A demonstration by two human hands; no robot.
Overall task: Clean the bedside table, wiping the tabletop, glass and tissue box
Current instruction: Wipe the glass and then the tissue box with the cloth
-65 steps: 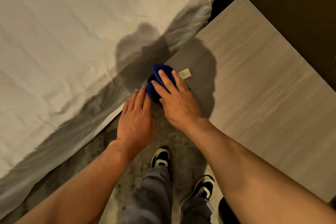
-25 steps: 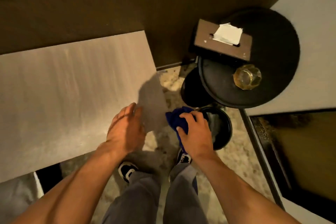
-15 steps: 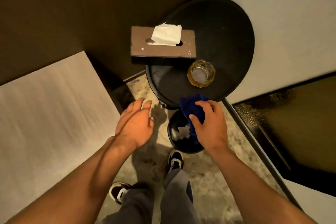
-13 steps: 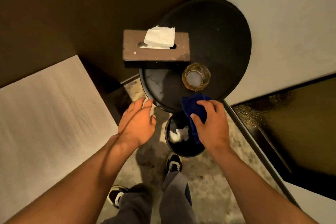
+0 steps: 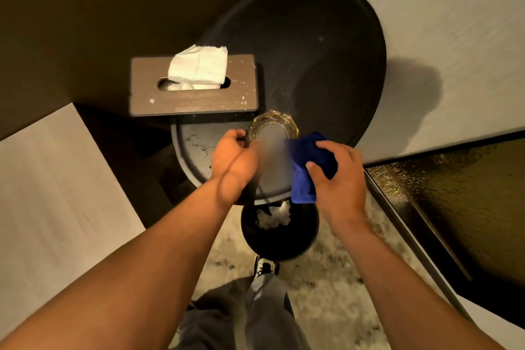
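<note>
The round black bedside table [image 5: 326,45] carries a brown tissue box [image 5: 193,95] with a white tissue sticking out, and a faceted amber glass [image 5: 272,126] near its front edge. My left hand [image 5: 234,158] curls around the left side of the glass. My right hand [image 5: 338,176] grips a bunched blue cloth [image 5: 305,162] that touches the right side of the glass. A lower, smaller black tabletop [image 5: 196,150] with white smears sits just under my left hand.
A black waste bin [image 5: 279,233] with crumpled white paper stands on the floor below the table. A pale wood surface [image 5: 51,202] lies to the left, a white wall to the right, a dark textured panel [image 5: 460,207] at right.
I have turned from the pale wood surface to the round black table. Both hands rose over the bin; my left hand closed on the glass and the cloth reached it.
</note>
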